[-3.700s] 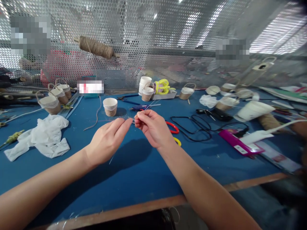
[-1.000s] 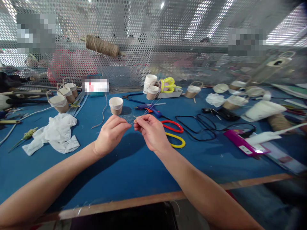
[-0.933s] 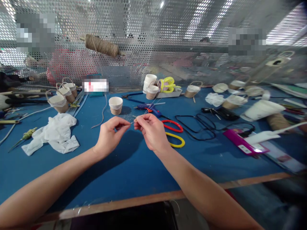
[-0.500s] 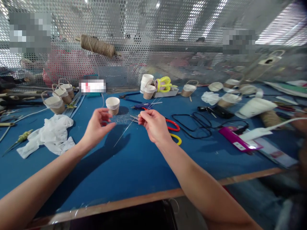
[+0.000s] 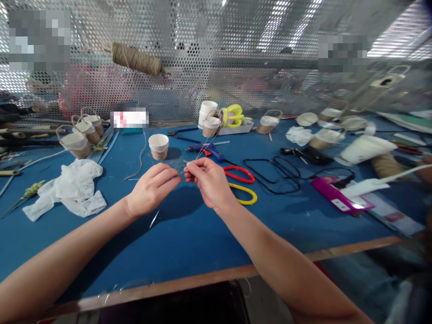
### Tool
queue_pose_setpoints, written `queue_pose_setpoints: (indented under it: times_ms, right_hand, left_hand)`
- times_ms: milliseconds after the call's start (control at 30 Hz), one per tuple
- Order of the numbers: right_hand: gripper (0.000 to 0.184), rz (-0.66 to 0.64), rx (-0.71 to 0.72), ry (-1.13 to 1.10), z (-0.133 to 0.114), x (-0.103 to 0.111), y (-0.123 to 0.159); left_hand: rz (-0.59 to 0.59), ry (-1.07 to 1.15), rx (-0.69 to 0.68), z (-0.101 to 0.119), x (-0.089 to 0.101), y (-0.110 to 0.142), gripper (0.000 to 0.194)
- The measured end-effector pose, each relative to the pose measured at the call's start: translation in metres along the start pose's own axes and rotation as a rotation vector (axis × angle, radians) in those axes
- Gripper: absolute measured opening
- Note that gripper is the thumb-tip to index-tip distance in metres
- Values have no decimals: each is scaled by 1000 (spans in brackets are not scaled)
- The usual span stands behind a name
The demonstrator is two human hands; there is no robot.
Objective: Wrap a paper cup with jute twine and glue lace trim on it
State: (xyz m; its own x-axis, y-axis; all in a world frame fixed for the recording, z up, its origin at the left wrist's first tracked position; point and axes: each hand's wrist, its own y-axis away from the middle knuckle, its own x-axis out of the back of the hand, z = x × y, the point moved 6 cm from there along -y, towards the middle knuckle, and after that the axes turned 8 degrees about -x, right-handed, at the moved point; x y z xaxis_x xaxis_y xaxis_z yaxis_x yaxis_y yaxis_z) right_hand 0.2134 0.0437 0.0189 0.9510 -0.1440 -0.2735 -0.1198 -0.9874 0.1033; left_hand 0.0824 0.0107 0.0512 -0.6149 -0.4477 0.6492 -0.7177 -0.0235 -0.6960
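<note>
My right hand (image 5: 209, 182) is closed in a pinch on thin pale strands (image 5: 203, 146), which stick up past its fingertips. Close against it on the left, my left hand (image 5: 153, 189) has its fingers pressed together; what they hold, if anything, is hidden. Below the left hand a thin shiny strand end (image 5: 155, 218) slants down over the table. Behind the hands stands a small white-rimmed cup (image 5: 158, 146) with a brown lower part. Scissors with one red and one yellow handle loop (image 5: 248, 198) lie partly under my right hand, their blades hidden.
A blue glue gun (image 5: 212, 152) and pliers (image 5: 184, 131) lie beyond the hands. White cloth (image 5: 72, 186) and several handled cups (image 5: 76, 145) are on the left. A black cable (image 5: 270, 168) runs right toward a purple power strip (image 5: 337, 198). A perforated metal screen (image 5: 189, 67) rises behind.
My left hand has moved right and closed, coming up against my right hand, which has shifted slightly left. The glue gun and the scissors' handles are now less covered.
</note>
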Motion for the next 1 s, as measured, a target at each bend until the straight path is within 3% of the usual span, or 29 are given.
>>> queue_pose_setpoints:
  times_ms: [133,200,267,333,400,433,500,600,667,767,867,933,1000]
  right_hand:
    - [20,-16,7,-12,-2,0,0]
    - [20,-15,21,-10,-3,1,0]
    - [19,-10,45,-5,-4,1,0]
    - [18,3,94,21,-6,1,2]
    - [16,25,181,86,-10,0,4]
    - [16,36,226,125,-12,0,6]
    - [15,42,281,188,-14,-1,7]
    - [15,43,209,174,-10,3,1]
    - [16,64,126,126,-7,9,-6]
    - [15,109,79,85,-8,18,-14]
    - [15,136,80,73,-10,22,-19]
    - [15,139,75,72,-9,21,-19]
    - [14,129,65,79,-7,18,-17]
  left_hand:
    - [68,50,31,-3,6,3,18]
    - [82,150,125,-6,7,2,17]
    - [145,363,405,-18,4,4,12]
    - [268,752,892,-33,-9,18,5]
    - [363,1181,1342,-30,-32,33,9]
    - [377,1337,1472,-24,-42,36,12]
    - [349,1495,1557,-17,-53,36,17]
    - [319,1548,1557,-20,-57,39,17]
    - [282,1489,1486,-32,-50,43,24]
    - [15,1053,1088,-57,-14,40,50]
    - [-319,556,643,-55,25,28,59]
    - [-403,325,401,-38,42,14,55]
    - [-392,204,267,-17,44,-1,45]
